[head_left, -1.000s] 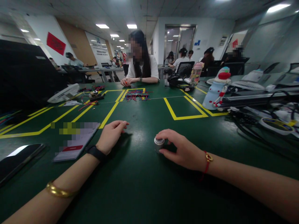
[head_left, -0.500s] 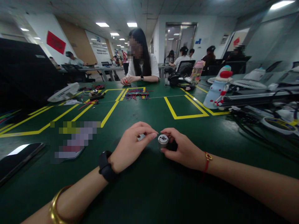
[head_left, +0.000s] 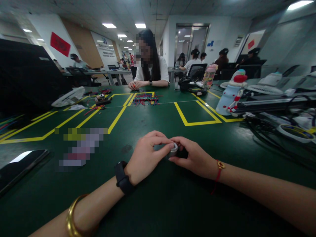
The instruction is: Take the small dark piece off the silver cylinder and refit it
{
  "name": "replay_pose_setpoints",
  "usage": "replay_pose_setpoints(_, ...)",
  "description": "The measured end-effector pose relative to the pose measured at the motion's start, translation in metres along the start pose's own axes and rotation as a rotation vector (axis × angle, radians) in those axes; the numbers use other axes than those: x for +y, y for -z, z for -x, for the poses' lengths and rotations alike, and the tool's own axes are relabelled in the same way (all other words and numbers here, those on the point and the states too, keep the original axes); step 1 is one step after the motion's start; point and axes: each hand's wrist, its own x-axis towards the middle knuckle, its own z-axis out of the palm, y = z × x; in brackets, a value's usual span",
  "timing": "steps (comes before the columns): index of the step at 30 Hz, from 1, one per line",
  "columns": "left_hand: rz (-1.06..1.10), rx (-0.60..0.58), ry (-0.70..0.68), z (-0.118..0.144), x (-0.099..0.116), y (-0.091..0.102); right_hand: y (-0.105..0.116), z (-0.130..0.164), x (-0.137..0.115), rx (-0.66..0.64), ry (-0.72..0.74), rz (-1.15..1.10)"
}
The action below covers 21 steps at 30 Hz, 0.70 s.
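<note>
A small silvery cylinder, by its look a small electric motor [head_left: 173, 151], stands upright near the middle of the dark green table. My right hand [head_left: 192, 154] grips it from the right, thumb at the near side and fingers at the far side. From the left my left hand [head_left: 149, 155] reaches over, its thumb and index fingertips pinched together at the motor's top face. The left fingertips cover part of that top, and anything between them is too small or hidden to make out.
A phone [head_left: 22, 168] and a blurred flat item [head_left: 85, 146] lie to the left. Yellow tape [head_left: 203, 124] marks the table [head_left: 148, 210]. Farther off are bundled wires [head_left: 145, 99], a co-worker's hands [head_left: 135, 85], a blue bottle [head_left: 224, 100] and black cables [head_left: 266, 135].
My left hand has moved right, from beside the motor to its top, so the fingertips now cover part of it. My right hand keeps its hold in nearly the same place.
</note>
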Motion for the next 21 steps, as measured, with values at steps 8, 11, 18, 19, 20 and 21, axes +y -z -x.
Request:
replay_pose_setpoints(8,0.004,-0.094,0.083,0.006,-0.026,0.014,0.000,0.001,-0.004,0.024,0.004,0.034)
replay_pose_setpoints(11,-0.086,-0.196,0.049,0.010,-0.037,0.006,0.001,0.002,-0.003,0.024,0.005,0.026)
replay_pose_setpoints(18,-0.151,-0.228,0.020,0.008,-0.036,0.002,0.000,0.002,-0.005,0.014,0.016,0.010)
replay_pose_setpoints(19,-0.122,-0.211,0.042,0.007,-0.037,0.007,0.002,0.001,-0.005,0.009,0.016,0.011)
replay_pose_setpoints(20,-0.102,-0.175,0.077,0.006,-0.039,0.012,0.006,0.000,-0.005,0.010,0.007,0.020)
replay_pose_setpoints(21,-0.095,-0.125,0.123,0.005,-0.042,0.018,0.012,-0.002,-0.003,0.021,-0.014,0.038)
